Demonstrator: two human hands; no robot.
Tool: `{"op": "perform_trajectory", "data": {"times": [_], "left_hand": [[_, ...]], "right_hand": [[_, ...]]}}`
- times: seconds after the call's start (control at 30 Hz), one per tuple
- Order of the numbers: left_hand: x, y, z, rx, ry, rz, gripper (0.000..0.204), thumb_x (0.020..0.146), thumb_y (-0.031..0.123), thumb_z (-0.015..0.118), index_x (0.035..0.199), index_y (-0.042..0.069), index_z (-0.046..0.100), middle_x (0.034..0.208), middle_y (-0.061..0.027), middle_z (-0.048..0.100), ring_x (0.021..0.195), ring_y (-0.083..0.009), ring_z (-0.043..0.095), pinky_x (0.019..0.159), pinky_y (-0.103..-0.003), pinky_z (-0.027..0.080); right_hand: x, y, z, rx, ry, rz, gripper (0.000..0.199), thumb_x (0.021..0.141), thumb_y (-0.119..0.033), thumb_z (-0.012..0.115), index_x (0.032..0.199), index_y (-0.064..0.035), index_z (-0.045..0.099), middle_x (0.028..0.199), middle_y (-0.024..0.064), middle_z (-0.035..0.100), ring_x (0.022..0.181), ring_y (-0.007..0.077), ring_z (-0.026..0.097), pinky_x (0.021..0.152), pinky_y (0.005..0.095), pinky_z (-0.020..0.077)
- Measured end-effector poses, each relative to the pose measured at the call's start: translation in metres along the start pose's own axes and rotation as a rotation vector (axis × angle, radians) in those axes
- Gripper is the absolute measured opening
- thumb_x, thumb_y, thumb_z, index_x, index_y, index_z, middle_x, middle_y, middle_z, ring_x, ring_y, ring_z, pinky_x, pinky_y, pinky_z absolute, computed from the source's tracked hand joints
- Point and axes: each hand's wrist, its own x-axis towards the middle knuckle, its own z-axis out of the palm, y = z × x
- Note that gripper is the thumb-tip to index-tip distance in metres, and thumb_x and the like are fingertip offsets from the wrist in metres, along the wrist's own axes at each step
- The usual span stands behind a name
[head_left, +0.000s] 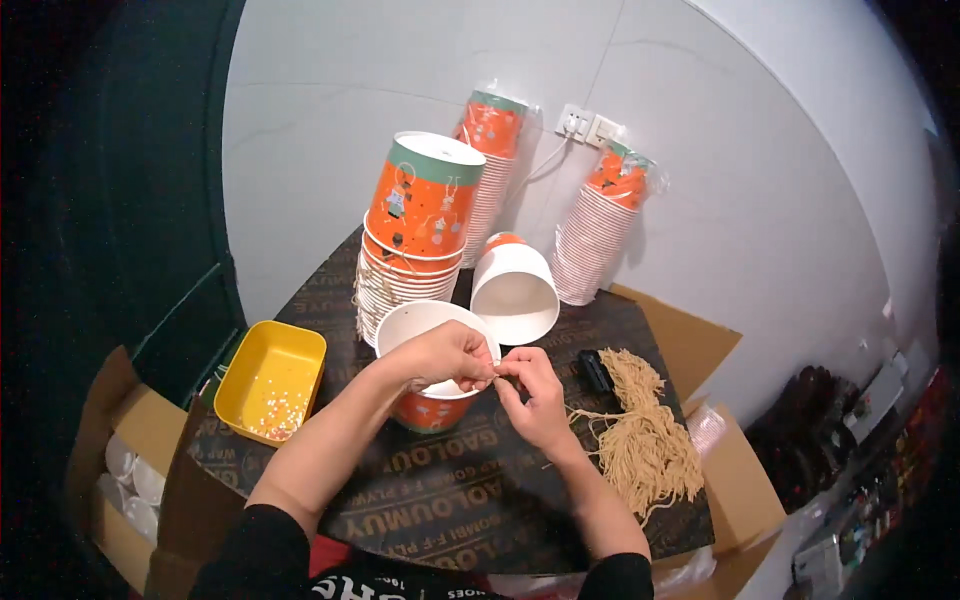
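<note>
A white-lined paper bucket (432,408) with an orange printed outside stands upright in front of me on the dark board. Over its mouth reaches my left hand (450,358), fingers pinched together at the right side of the rim. My right hand (533,392) meets it there from outside, thumb and fingertips closed. Something thin, seemingly a tan string, is between the fingertips; the hands mostly hide it. Right of my right hand lies a loose bundle of tan string (645,455), with a black block-shaped object (596,371) beside its top end.
Behind the bucket rises a stack of inverted orange buckets (425,205), strings hanging at its rims. Another bucket (515,300) lies on its side. Two wrapped stacks (595,235) (490,190) lean near the wall. A yellow bin (270,380) holds small pale bits; cardboard boxes (735,475) flank the board.
</note>
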Motion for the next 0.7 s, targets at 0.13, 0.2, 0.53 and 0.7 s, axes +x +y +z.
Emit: {"op": "perform_trajectory", "data": {"times": [0.13,0.2,0.53,0.7], "left_hand": [[0.001,0.000,0.005,-0.054,0.020,0.029,0.006,0.080,-0.003,0.064,0.075,-0.002,0.063,0.067,-0.0067,0.062,0.058,-0.0117,0.056,0.053,-0.024,0.046],[0.001,-0.001,0.004,-0.035,0.043,0.043,0.006,0.079,-0.003,0.064,0.074,-0.002,0.063,0.066,-0.0059,0.061,0.058,-0.0116,0.056,0.054,-0.024,0.045],[0.001,-0.007,0.002,0.039,0.088,0.087,0.007,0.074,-0.004,0.066,0.072,0.000,0.061,0.064,-0.0049,0.060,0.059,-0.0112,0.055,0.055,-0.026,0.044],[-0.001,-0.007,0.006,0.229,0.144,0.158,0.008,0.071,-0.002,0.066,0.077,0.001,0.060,0.069,-0.0032,0.060,0.065,-0.0111,0.056,0.059,-0.027,0.046]], "right_hand": [[-0.001,-0.002,0.001,-0.043,0.041,-0.020,0.013,0.081,0.005,0.065,0.092,-0.0003,0.062,0.094,0.0111,0.058,0.071,0.0156,0.056,0.059,0.0271,0.0449],[-0.001,-0.004,0.000,-0.045,0.037,-0.022,0.013,0.080,0.006,0.066,0.091,-0.0002,0.061,0.093,0.0114,0.058,0.071,0.0170,0.056,0.059,0.0272,0.0451],[-0.004,-0.007,0.006,-0.053,-0.014,-0.130,0.019,0.077,0.007,0.066,0.094,-0.0005,0.062,0.091,0.0129,0.056,0.077,0.0231,0.059,0.066,0.0301,0.0486],[-0.006,-0.008,0.009,-0.074,0.039,0.024,0.021,0.079,0.007,0.063,0.099,0.0000,0.061,0.091,0.0147,0.057,0.079,0.0283,0.059,0.068,0.0326,0.0487]]}}
